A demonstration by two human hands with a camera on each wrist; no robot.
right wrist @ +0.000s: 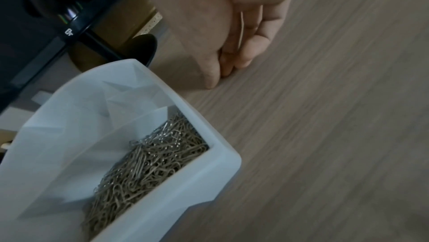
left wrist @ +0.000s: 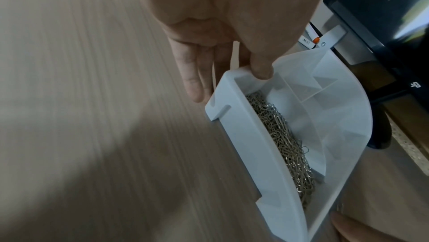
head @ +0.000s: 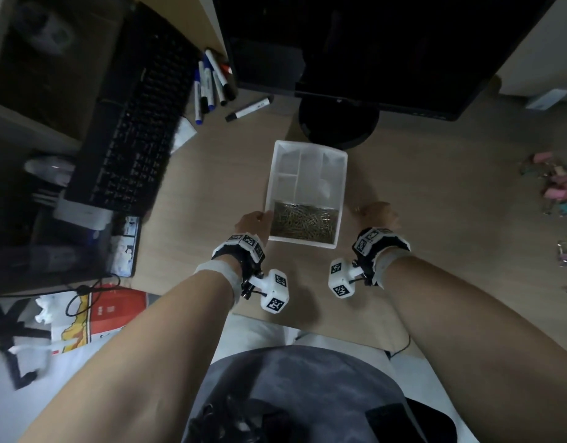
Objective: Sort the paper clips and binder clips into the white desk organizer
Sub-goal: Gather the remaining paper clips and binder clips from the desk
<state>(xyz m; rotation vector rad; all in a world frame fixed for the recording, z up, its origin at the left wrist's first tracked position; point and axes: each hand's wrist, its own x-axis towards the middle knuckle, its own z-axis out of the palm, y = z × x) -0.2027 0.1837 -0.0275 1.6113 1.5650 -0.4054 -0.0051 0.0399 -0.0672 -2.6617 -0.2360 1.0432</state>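
Organizer: white desk organizer (head: 336, 174) on the bench (head: 435, 193), just in front of the monitor stand (head: 338, 126).
Paper clips: metal paper clips (head: 304, 223) heaped in the organizer's long compartment nearest the person; its other compartments look bare.
Binder clips: coloured binder clips (head: 557, 183) loose on the bench, well to the right of the organizer.
Left hand: left hand (head: 253, 220) holds the organizer's near left corner, thumb over the rim, fingers straight down the outer wall.
Right hand: right hand (head: 376, 212) just right of the organizer, fingertips bunched low on the bench; possibly pinching a stray paper clip, too blurred to tell.
Step in hand: paper clips seem largely sorted; binder clips untouched.
Next move: reach right for the binder clips and drop them in a separate compartment.
View difference: only the head view shows the binder clips; only the left wrist view shows the thumb hooked over the rim.
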